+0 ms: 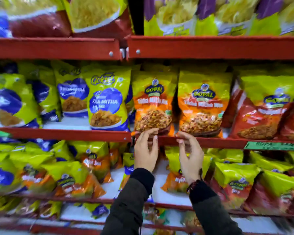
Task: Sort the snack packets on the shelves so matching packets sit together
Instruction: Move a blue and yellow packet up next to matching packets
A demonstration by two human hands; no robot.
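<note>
At the red shelf lip (210, 142), our left hand (146, 151) curls loosely, thumb and fingertips (155, 139) touching the bottom hem of the left orange packet (152, 106); a pinch we cannot confirm. Our right hand (190, 155), fingers relaxed and slightly apart, sits just under the right orange packet (201, 107). Both glossy, crinkled pouches stand upright, directly above the fingers.

A shop: red shelves (210, 47) of branded snack packets (107, 100), price label (273, 146).
</note>
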